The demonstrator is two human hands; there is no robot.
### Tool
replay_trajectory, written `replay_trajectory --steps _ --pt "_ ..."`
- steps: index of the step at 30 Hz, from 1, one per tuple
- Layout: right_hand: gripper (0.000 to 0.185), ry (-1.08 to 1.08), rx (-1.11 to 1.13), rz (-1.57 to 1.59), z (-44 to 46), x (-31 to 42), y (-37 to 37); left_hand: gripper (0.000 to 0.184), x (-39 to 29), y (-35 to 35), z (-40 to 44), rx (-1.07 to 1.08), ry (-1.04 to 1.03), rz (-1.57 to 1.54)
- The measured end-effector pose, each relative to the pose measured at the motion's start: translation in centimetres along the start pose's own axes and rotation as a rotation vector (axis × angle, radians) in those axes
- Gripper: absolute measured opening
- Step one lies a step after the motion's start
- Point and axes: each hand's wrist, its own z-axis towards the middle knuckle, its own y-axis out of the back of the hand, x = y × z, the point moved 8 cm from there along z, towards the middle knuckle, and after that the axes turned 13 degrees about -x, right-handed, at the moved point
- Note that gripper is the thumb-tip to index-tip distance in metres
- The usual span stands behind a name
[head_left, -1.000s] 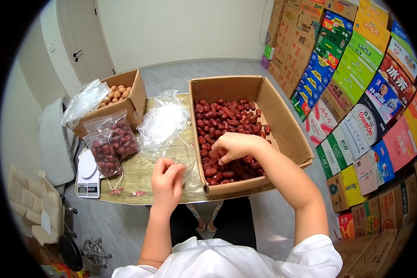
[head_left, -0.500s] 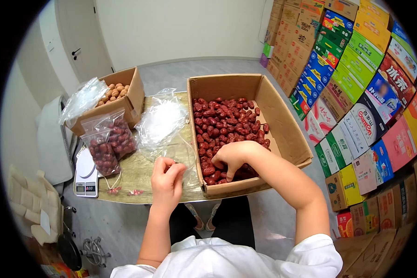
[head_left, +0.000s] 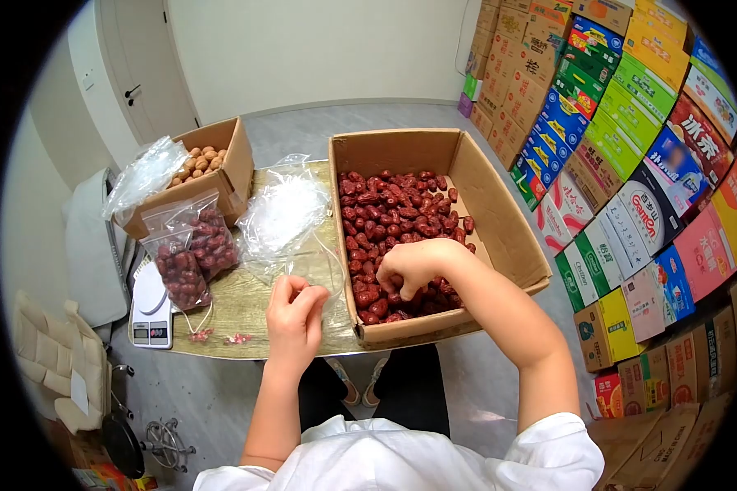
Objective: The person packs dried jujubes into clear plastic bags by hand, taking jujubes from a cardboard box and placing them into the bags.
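An open cardboard box (head_left: 499, 221) on the right of the table holds many red dates (head_left: 397, 213). My right hand (head_left: 418, 268) is low in the box over the near dates, its fingers curled down; whether a date is between them is hidden. Left of the box, my left hand (head_left: 296, 315) is raised above the table edge with thumb and fingers pinched together. A clear plastic bag (head_left: 323, 274) shows just behind it, and what the pinch holds is too small to make out. Two clear bags of dates (head_left: 187, 266) lean together at the left.
A kitchen scale (head_left: 151, 307) sits at the table's left edge. Behind the bagged dates is a box of walnuts (head_left: 201, 164) with plastic bags on it. More clear bags (head_left: 285, 209) lie mid-table. Stacked cartons (head_left: 614, 188) line the right; a chair (head_left: 57, 352) stands left.
My right hand has moved over the dates, dipping toward the near side and then rising slightly with its fingers more curled. My left hand keeps its pinch in nearly the same place.
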Motion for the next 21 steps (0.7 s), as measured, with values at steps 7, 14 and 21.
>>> replay_trajectory --steps 7,14,21 --pt "0.022 0.391 -0.758 0.292 -2.6 3.0 8.4 0.018 -0.6 -0.2 0.3 -0.003 -0.011 0.003" --pt "0.027 0.469 -0.892 0.591 -3.4 6.3 9.0 0.019 -0.9 -0.4 0.5 -0.003 -0.013 -0.038" --pt "0.031 0.772 -1.021 0.341 -3.8 10.4 8.3 0.018 -1.3 -0.2 0.5 0.014 -0.021 -0.027"
